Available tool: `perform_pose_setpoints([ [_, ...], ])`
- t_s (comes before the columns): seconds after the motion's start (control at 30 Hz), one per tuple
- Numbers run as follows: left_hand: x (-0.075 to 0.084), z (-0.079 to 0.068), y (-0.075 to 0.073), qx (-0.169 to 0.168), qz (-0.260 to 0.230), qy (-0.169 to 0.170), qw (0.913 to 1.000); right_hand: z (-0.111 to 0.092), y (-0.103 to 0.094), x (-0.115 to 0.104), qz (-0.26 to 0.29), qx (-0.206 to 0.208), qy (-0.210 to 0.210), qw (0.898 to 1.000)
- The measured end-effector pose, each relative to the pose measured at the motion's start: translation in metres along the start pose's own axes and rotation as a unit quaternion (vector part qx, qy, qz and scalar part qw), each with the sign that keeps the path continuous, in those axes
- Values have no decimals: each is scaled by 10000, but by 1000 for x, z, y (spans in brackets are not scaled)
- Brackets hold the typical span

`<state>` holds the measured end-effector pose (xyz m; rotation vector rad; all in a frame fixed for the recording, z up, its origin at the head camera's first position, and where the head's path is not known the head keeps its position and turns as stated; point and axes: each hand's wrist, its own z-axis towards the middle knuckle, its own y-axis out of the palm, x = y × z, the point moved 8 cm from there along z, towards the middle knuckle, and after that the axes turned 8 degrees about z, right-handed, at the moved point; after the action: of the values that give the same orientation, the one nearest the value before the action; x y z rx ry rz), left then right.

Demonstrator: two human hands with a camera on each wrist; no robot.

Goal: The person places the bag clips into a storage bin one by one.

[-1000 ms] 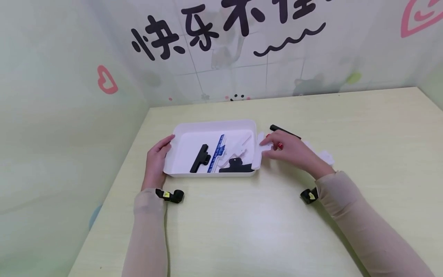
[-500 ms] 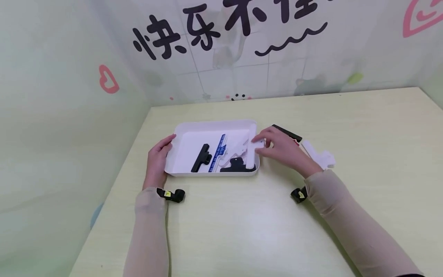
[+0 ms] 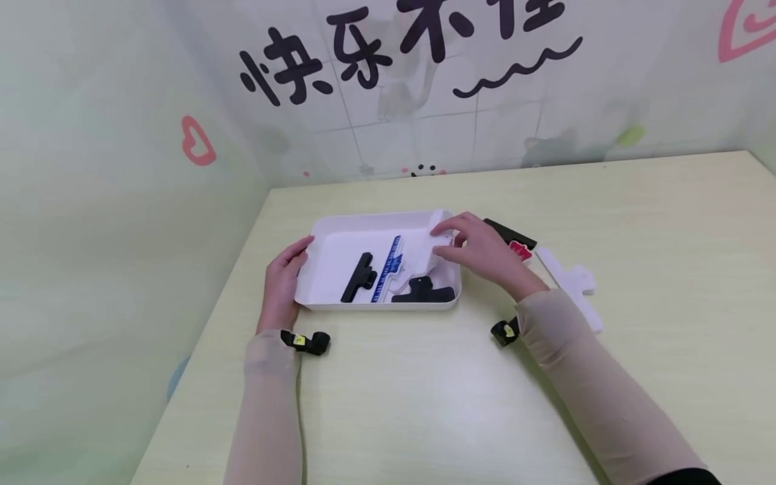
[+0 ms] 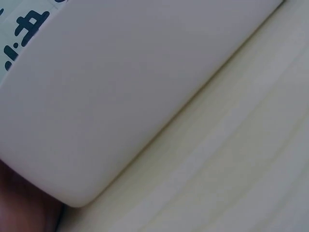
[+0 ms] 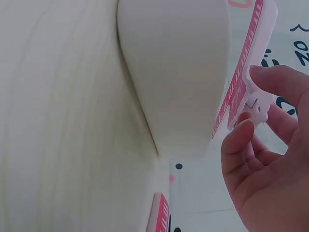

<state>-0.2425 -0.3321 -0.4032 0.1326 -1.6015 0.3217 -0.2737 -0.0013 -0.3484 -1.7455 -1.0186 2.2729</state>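
Observation:
A white tray (image 3: 376, 306) stands on the table, and my left hand (image 3: 281, 283) holds its left wall with fingertips at the rim. The tray's side wall (image 4: 120, 96) fills much of the left wrist view. Over the tray's right end, my right hand (image 3: 479, 249) pinches a long white clip (image 3: 437, 222) by its small handle. In the right wrist view this clip (image 5: 244, 67) shows a pink striped edge. Inside the tray lie a black clip (image 3: 359, 277), a blue-striped clip (image 3: 386, 269) and another black clip (image 3: 424, 294). A pale clip beside them is partly hidden.
Right of the tray, on the table (image 3: 394, 404), lie a black clip (image 3: 509, 232) with a red handle (image 3: 520, 250) and white clips (image 3: 570, 279), partly behind the right forearm. A printed wall sheet (image 3: 424, 135) hangs behind the table.
My right hand has moved left, carrying the white clip from the tray's right edge to over its inside. The left hand stays at the tray's left wall.

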Motion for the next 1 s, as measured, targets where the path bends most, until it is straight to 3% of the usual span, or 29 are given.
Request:
perform_pose_setpoints([
  [0.17, 1, 0, 0, 21, 6, -8, 10000, 8, 8, 2, 273, 40, 272, 9992],
  [0.4, 1, 1, 0, 50, 8, -29, 10000, 14, 11, 0, 264, 212, 176, 9993],
  [0.63, 1, -1, 0, 86, 77, -62, 9999, 17, 21, 0, -308, -166, 229, 9991],
  [0.83, 1, 0, 1, 49, 40, -67, 10000, 17, 29, -3, -1090, -577, 92, 9923],
  [1.0, 2, 0, 1, 57, 106, 6, 9999, 16, 34, -5, -1307, -814, 24, 9881],
])
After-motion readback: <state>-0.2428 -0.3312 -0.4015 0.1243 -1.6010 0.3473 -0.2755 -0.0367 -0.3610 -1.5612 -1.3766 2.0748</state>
